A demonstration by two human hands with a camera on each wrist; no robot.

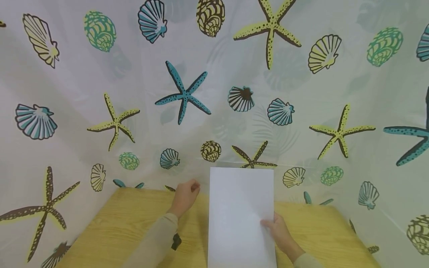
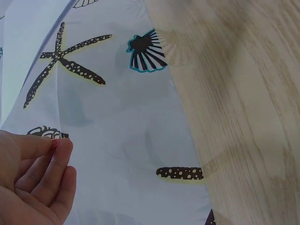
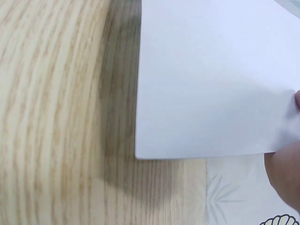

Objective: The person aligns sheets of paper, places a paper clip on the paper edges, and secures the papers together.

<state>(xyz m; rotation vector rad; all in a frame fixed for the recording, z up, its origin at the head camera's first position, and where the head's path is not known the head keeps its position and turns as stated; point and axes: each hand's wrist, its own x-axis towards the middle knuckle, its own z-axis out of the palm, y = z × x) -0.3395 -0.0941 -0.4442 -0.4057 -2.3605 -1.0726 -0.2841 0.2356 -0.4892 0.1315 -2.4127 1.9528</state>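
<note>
A white, stiff-looking sheet of paper (image 1: 241, 216) stands raised over the table in the head view. My right hand (image 1: 282, 235) grips its right edge, thumb on the face towards me; the fingers behind are hidden. To the left of the sheet, my left hand (image 1: 186, 196) is held up with thumb and forefinger tips together. In the left wrist view those tips pinch a small red thing (image 2: 56, 142), mostly covered, so I cannot tell its kind. The sheet's lower corner (image 3: 145, 150) hangs over the wood in the right wrist view.
A pale wooden table (image 1: 134, 219) lies below both hands. Around its back and sides hangs a white curtain (image 1: 207, 126) printed with starfish and shells. By the left sleeve shows a small dark object (image 1: 176, 242).
</note>
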